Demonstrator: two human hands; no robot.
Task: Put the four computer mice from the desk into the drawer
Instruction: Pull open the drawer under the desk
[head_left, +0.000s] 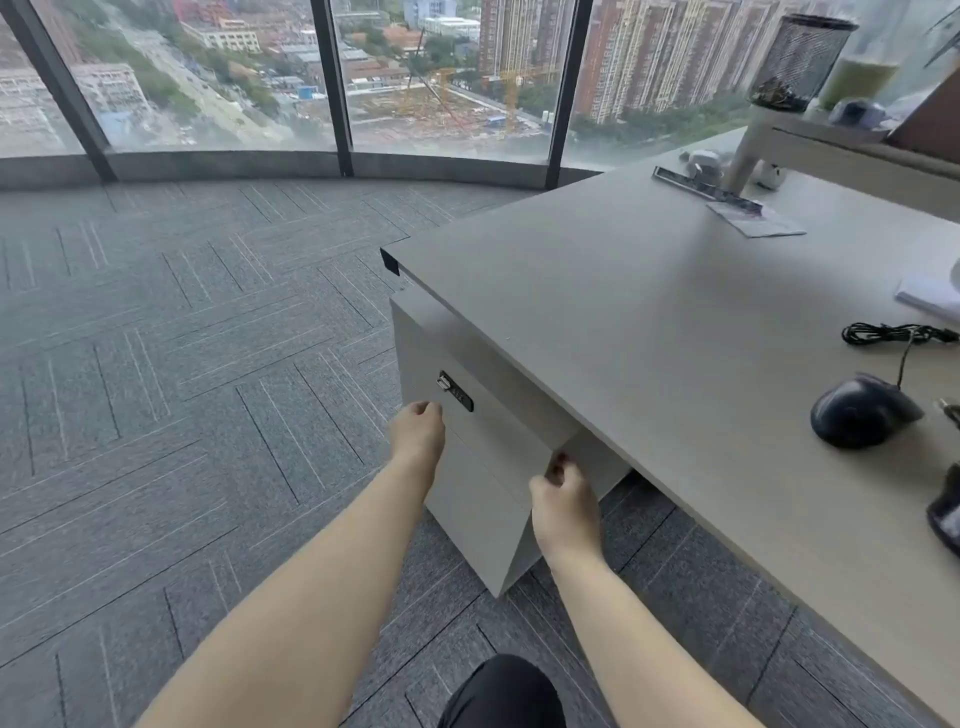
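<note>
A pale grey drawer cabinet stands under the left corner of the desk, its top drawer front closed, with a black lock on it. My left hand curls its fingers on the drawer front's left end just below the lock. My right hand pinches the drawer front's right edge. A black wired mouse lies on the desk at the right. A second dark mouse is cut off by the right edge. Any other mice are out of sight.
A coiled black cable lies behind the mouse, with white paper beyond it. A ruler and leaflet lie farther back by a white shelf riser holding a mesh pen cup. Grey carpet spreads left toward the windows.
</note>
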